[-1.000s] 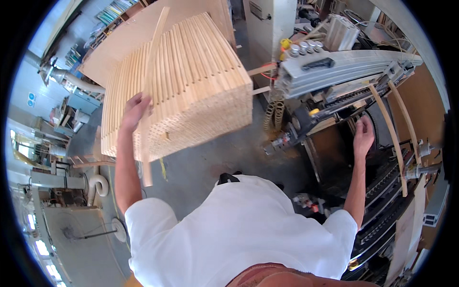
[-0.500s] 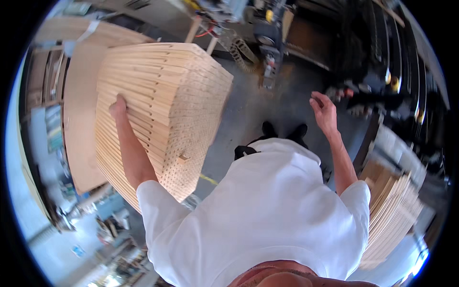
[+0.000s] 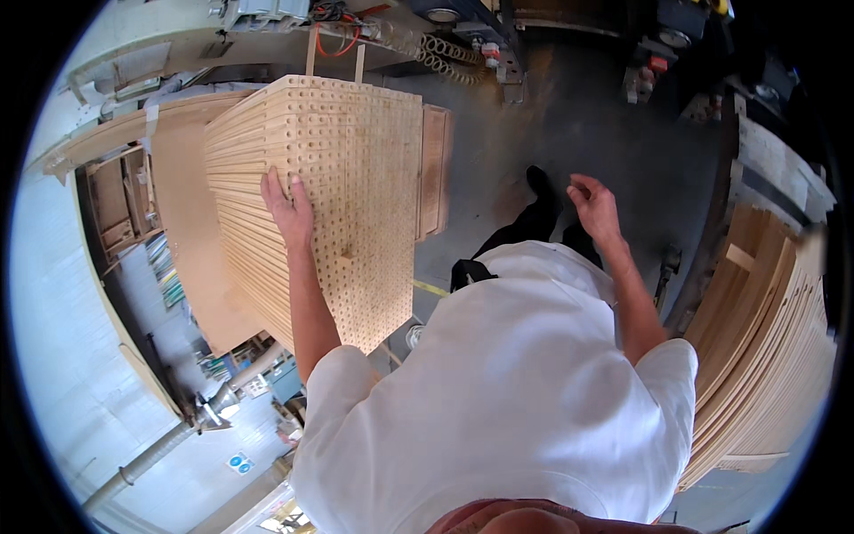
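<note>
Head view looks straight down on a workshop with a grey concrete floor (image 3: pixel 578 116), scuffed and bare through the middle, with a short yellow line (image 3: pixel 430 288) painted near the person's feet. The person wears a white shirt (image 3: pixel 507 392) and dark shoes (image 3: pixel 539 183).

The left hand (image 3: pixel 286 206) lies flat with fingers spread on a large stack of pale wooden slats (image 3: pixel 311 205), at the edge where the ribbed long sides meet the end face dotted with rows of small holes. The stack fills the left of the scene, from near the person's left shoulder out to the far machinery, and it is tilted as seen from above. Just right of it a narrower wooden panel (image 3: pixel 434 169) stands edge-on, touching or almost touching the stack. Left of the stack is a broad sheet of brown board (image 3: pixel 191 240) and wooden shelving (image 3: pixel 120 200).

The right hand (image 3: pixel 594 203) is held out over the open floor, fingers loosely curled, holding nothing and touching nothing.

On the right a second pile of curved wooden strips (image 3: pixel 765 338) fans out along the edge. At the far side sit a grey machine (image 3: pixel 267 18) with coiled hoses (image 3: pixel 445 46) and an orange cable (image 3: pixel 342 40). Open floor runs between the stack and the right pile.
</note>
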A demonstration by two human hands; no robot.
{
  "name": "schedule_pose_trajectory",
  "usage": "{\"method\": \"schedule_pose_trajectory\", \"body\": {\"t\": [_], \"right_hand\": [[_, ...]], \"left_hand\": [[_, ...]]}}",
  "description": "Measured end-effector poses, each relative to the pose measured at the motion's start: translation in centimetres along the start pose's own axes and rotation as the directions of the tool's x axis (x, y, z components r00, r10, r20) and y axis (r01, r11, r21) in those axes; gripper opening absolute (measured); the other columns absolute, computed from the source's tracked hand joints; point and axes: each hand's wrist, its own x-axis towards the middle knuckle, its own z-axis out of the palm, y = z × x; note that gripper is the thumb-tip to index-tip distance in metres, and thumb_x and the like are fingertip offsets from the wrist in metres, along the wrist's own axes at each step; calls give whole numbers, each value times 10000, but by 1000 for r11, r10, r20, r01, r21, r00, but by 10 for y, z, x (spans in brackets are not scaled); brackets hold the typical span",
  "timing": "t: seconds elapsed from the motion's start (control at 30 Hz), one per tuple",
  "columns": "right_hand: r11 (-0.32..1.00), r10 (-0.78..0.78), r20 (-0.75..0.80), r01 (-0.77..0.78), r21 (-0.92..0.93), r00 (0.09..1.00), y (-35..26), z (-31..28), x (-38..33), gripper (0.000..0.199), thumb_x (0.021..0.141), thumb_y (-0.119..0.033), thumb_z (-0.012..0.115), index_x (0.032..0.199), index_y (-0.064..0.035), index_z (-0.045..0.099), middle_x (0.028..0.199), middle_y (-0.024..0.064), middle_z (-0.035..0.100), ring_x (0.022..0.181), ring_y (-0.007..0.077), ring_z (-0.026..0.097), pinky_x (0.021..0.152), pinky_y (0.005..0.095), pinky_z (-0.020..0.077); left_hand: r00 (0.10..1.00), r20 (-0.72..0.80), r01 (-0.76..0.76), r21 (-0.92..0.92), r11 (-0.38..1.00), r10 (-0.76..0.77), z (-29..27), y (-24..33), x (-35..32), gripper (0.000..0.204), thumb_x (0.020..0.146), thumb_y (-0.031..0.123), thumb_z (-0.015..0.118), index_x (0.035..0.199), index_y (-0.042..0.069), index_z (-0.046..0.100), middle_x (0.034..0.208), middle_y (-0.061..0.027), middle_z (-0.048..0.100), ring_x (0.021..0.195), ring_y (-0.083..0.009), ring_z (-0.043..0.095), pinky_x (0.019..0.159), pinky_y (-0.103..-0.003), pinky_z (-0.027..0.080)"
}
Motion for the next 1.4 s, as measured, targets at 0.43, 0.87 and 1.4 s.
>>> {"method": "schedule_pose_trajectory", "body": {"t": [0.43,0.87,1.4], "right_hand": [[973,232,-5,-232,18,973,133,-60,-63,332,897,-170,685,1184,-4,664,975,160,724,926,255,696,839,342,521],[966,258,117,-259,-6,959,158,-35,-68,317,911,-188,691,1187,-32,671,1004,135,727,946,204,683,861,324,518],[964,264,94,-261,-49,960,151,-47,-72,331,906,-186,682,1195,-28,666,1034,165,721,976,242,686,872,346,514]], "left_hand": [[978,69,-202,124,972,195,-1,-15,-1,472,995,220,524,1350,-81,445,1289,-288,497,1192,-438,483,1046,-472,382],[979,116,-179,120,977,165,0,-43,6,492,1017,257,497,1390,-53,415,1327,-265,468,1235,-406,458,1065,-458,368],[828,440,544,-487,683,-347,-19,-30,12,631,1069,440,241,1548,30,248,1592,-139,299,1475,-243,263,1210,-371,192]]}}
